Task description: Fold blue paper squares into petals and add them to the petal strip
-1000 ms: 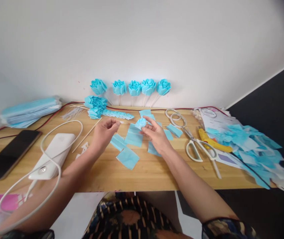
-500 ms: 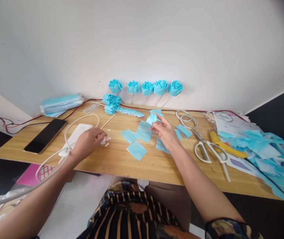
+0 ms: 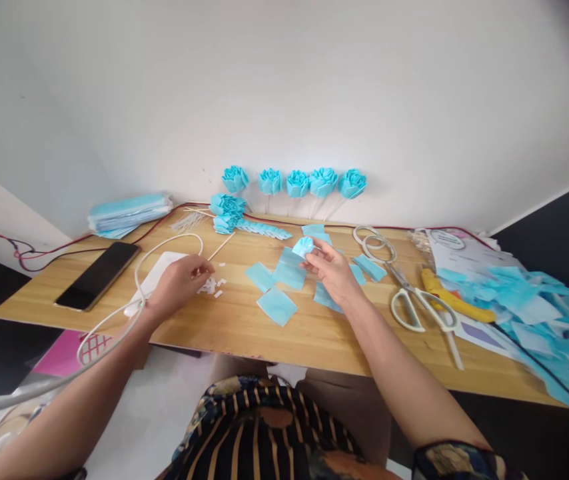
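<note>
I see the right hand (image 3: 332,270) pinching 1 folded blue piece (image 3: 303,247). The left hand (image 3: 182,279) curls by flat white bits (image 3: 210,287); I can't tell if it holds any.

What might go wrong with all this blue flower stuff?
The white cable loops close by the left hand, so it might snag and get tugged. Those tiny white bits lie loose beside that hand, so a bump could scatter them. And the right hand pinches the small blue bud, so squeezing hard might crush it.
</note>
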`<state>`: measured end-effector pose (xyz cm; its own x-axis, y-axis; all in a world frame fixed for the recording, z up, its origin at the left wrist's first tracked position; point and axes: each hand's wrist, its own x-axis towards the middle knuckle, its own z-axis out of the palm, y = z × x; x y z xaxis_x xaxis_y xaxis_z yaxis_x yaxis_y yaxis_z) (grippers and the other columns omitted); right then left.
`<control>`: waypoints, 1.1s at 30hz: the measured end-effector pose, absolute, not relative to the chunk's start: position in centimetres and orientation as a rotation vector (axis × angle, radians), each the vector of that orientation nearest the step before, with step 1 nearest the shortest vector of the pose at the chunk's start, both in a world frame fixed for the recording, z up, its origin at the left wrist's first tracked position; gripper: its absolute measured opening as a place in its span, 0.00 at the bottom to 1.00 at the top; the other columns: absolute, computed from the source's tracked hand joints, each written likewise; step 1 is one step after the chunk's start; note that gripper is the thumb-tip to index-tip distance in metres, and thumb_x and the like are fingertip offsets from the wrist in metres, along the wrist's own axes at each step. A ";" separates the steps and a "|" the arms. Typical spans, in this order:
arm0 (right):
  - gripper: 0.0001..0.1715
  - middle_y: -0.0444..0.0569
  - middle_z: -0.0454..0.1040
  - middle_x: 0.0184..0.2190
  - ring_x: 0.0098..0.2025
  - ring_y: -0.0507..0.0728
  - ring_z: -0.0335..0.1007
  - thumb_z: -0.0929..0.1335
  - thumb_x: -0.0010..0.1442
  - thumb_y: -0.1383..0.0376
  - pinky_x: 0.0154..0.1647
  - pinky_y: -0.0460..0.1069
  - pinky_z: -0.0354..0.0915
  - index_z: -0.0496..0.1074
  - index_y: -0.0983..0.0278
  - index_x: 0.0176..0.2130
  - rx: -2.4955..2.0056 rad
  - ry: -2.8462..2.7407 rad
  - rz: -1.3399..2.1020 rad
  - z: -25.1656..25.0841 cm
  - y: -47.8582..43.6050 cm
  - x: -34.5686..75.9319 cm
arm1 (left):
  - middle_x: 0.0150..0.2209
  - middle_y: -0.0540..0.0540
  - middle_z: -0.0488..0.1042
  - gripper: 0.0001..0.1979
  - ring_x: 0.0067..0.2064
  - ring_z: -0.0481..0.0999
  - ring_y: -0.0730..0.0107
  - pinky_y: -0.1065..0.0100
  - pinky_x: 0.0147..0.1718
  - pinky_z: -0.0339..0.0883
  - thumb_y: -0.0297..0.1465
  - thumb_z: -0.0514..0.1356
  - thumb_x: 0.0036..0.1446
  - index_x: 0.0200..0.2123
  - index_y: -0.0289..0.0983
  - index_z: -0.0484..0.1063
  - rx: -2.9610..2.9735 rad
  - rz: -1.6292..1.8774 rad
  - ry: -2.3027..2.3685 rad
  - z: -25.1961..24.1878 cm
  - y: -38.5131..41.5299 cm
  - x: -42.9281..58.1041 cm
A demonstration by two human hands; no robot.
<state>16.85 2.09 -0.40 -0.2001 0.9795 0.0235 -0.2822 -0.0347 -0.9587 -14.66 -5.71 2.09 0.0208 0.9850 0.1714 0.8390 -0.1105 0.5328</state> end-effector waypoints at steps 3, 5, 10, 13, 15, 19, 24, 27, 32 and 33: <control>0.26 0.40 0.72 0.30 0.34 0.52 0.69 0.75 0.47 0.62 0.44 0.52 0.69 0.74 0.58 0.48 -0.881 -1.141 1.494 -0.3 1.8 16.7 | 0.32 0.47 0.76 0.14 0.32 0.71 0.67 0.68 0.33 0.62 0.37 0.55 0.56 0.36 0.37 0.76 2.000 0.832 1.850 2.6 -5.9 -13.8; 0.27 0.41 0.73 0.31 0.34 0.52 0.69 0.75 0.48 0.62 0.45 0.52 0.69 0.74 0.57 0.49 -0.866 -1.164 1.515 -0.1 1.6 16.7 | 0.32 0.47 0.77 0.16 0.32 0.71 0.68 0.68 0.32 0.62 0.40 0.55 0.57 0.39 0.37 0.77 1.947 0.886 1.794 3.0 -5.9 -12.5; 0.28 0.43 0.74 0.34 0.36 0.52 0.70 0.74 0.49 0.62 0.45 0.52 0.70 0.73 0.56 0.50 -0.836 -1.204 1.552 0.5 1.1 16.8 | 0.42 0.44 0.79 0.19 0.41 0.75 0.63 0.68 0.37 0.66 0.43 0.57 0.55 0.42 0.36 0.78 1.735 0.931 1.464 3.6 -4.6 -7.2; 0.29 0.43 0.74 0.34 0.37 0.53 0.70 0.74 0.49 0.61 0.46 0.52 0.70 0.72 0.56 0.52 -0.831 -1.223 1.558 0.6 1.0 16.8 | 0.37 0.44 0.79 0.22 0.35 0.75 0.65 0.69 0.30 0.65 0.44 0.59 0.52 0.43 0.36 0.77 1.641 0.904 1.387 3.3 -2.9 -4.2; 0.30 0.43 0.74 0.33 0.37 0.53 0.70 0.74 0.49 0.61 0.45 0.52 0.70 0.72 0.57 0.52 -0.819 -1.221 1.564 0.6 1.0 16.7 | 0.28 0.48 0.76 0.22 0.28 0.71 0.69 0.71 0.25 0.61 0.45 0.59 0.50 0.40 0.35 0.77 1.536 0.884 1.337 3.1 -1.8 -2.7; 0.27 0.42 0.74 0.32 0.36 0.52 0.70 0.74 0.50 0.63 0.44 0.51 0.69 0.72 0.56 0.51 -0.786 -1.202 1.574 0.5 1.0 16.6 | 0.19 0.54 0.64 0.17 0.21 0.61 0.76 0.72 0.23 0.56 0.45 0.59 0.48 0.26 0.35 0.71 1.407 0.893 1.277 3.2 -0.6 -1.1; 0.26 0.43 0.76 0.34 0.38 0.53 0.72 0.72 0.52 0.61 0.47 0.52 0.68 0.72 0.56 0.51 -0.775 -1.214 1.574 0.7 1.4 17.4 | 0.19 0.54 0.63 0.17 0.22 0.59 0.77 0.72 0.23 0.53 0.44 0.61 0.45 0.21 0.35 0.67 1.382 0.934 1.242 3.7 0.1 -0.8; 0.23 0.45 0.77 0.37 0.40 0.55 0.72 0.70 0.56 0.57 0.50 0.54 0.67 0.72 0.56 0.52 -0.808 -1.186 1.511 1.2 1.7 18.2 | 0.19 0.54 0.62 0.16 0.22 0.59 0.77 0.72 0.23 0.53 0.43 0.61 0.45 0.20 0.35 0.66 1.395 0.908 1.249 3.7 0.3 -0.9; 0.24 0.43 0.74 0.32 0.36 0.54 0.70 0.72 0.53 0.58 0.43 0.51 0.67 0.72 0.58 0.50 -0.893 -1.281 1.398 1.5 2.0 18.6 | 0.19 0.54 0.63 0.16 0.22 0.60 0.77 0.73 0.23 0.53 0.43 0.60 0.46 0.21 0.35 0.68 1.483 0.848 1.287 3.1 0.3 -0.7; 0.23 0.42 0.73 0.30 0.34 0.53 0.69 0.72 0.53 0.59 0.41 0.50 0.66 0.72 0.58 0.49 -0.897 -1.309 1.378 1.4 2.0 18.6 | 0.19 0.54 0.64 0.16 0.23 0.60 0.77 0.73 0.23 0.54 0.43 0.60 0.46 0.21 0.35 0.69 1.501 0.840 1.288 3.0 0.3 -0.6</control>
